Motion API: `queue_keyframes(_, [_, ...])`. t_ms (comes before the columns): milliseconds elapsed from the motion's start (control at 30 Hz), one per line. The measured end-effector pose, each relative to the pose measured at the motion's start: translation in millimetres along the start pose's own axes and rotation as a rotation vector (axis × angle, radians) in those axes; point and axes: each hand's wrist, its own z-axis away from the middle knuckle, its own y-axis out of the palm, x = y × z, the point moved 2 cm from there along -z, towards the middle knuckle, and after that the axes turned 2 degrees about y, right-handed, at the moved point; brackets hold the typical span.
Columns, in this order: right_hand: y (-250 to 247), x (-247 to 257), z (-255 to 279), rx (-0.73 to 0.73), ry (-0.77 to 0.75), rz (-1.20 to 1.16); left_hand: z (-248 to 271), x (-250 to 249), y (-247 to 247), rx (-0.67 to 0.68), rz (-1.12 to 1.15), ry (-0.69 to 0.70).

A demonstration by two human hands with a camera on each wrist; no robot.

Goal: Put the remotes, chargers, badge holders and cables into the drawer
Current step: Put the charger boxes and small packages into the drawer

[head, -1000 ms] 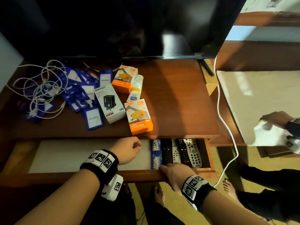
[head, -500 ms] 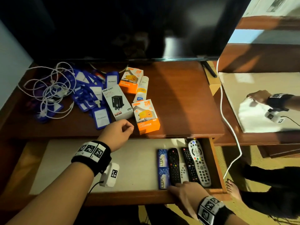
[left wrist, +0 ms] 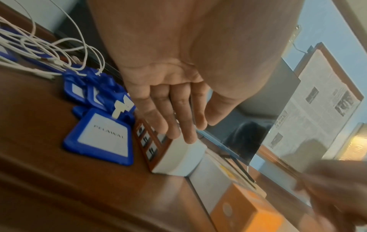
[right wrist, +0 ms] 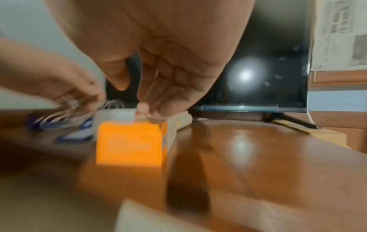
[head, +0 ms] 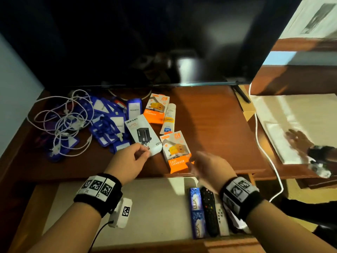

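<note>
My left hand [head: 143, 152] lies over the near end of the white charger box [head: 144, 134] on the desk; in the left wrist view its straight fingers [left wrist: 190, 133] touch the top of the white charger box [left wrist: 178, 157], thumb apart. My right hand [head: 193, 161], blurred, reaches with loose fingers over the near orange charger box [head: 175, 152], whose top the fingertips [right wrist: 155, 108] hover just above. A second orange charger box [head: 156, 108], blue badge holders [head: 109, 121] and white cables [head: 63, 123] lie further left. The drawer [head: 155, 207] stands open with remotes [head: 209, 214] at its right end.
A large TV [head: 164, 42] stands at the back of the desk, with a white tube [head: 169, 119] in front of it. A white cord [head: 262, 148] hangs down the desk's right side. Another person's hand [head: 299, 141] rests on a white cloth at the right.
The drawer has been pulled further out. My left hand rose from the drawer to the white charger box. My right hand left the drawer front and moved up to the near orange box.
</note>
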Motion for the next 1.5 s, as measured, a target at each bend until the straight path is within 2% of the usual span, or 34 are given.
queue_keyframes(33, [-6.5,6.7,-19.6,-0.059,0.032,-0.025,0.6,1.1,-4.3,-0.01,0.004,-0.002])
queue_keyframes(100, [-15.1,16.7,-61.4,-0.084,0.098,-0.038,1.8,6.2,-13.4,-0.022,0.013,-0.009])
queue_keyframes(333, [1.1,16.0,-185.2,0.192,0.382,0.042,9.0,31.3,-29.6,-0.035,0.015,-0.045])
queue_keyframes(467, [11.5,11.4,-224.2,0.29,0.468,0.073,15.7,39.6,-31.4,-0.056,0.044,-0.034])
queue_keyframes(600, [12.8,9.9,-240.5,0.358,0.551,-0.23,19.0,35.1,-32.1,-0.057,0.076,-0.017])
queue_keyframes(700, [4.6,-1.7,-240.7,0.345,0.575,-0.272,12.7,21.8,-29.0,-0.053,0.041,0.014])
queue_keyframes(800, [-7.1,-23.5,-235.0,0.288,0.516,-0.231,1.9,0.2,-21.0,-0.054,-0.029,0.062])
queue_keyframes(900, [-15.2,-44.9,-218.8,0.282,0.505,-0.03,-10.7,-23.2,-3.4,-0.065,-0.135,0.035])
queue_keyframes(967, [-15.6,-60.3,-204.7,0.273,0.548,-0.036,-19.3,-36.2,8.9,-0.114,-0.213,-0.002])
queue_keyframes(1033, [-19.6,-75.5,-185.3,0.236,0.588,-0.081,-26.1,-51.2,18.9,-0.131,-0.363,0.021])
queue_keyframes(1133, [-27.0,-91.7,-153.5,0.133,0.602,-0.151,-34.9,-73.7,35.4,0.01,-0.551,0.153])
queue_keyframes(1233, [-34.8,-91.9,-108.8,-0.003,0.586,-0.348,-49.6,-84.0,56.6,0.332,-0.703,0.187])
queue_keyframes(1300, [-37.3,-92.4,-73.3,-0.076,0.575,-0.527,-57.6,-86.1,67.0,0.466,-0.807,0.177])
queue_keyframes(1400, [-43.0,-90.3,-18.5,-0.104,0.516,-0.736,-60.4,-87.2,75.2,0.447,-0.875,0.186])
queue_keyframes(1500, [-40.7,-90.4,41.4,0.018,0.452,-0.822,-55.3,-90.2,77.3,0.371,-0.862,0.214])
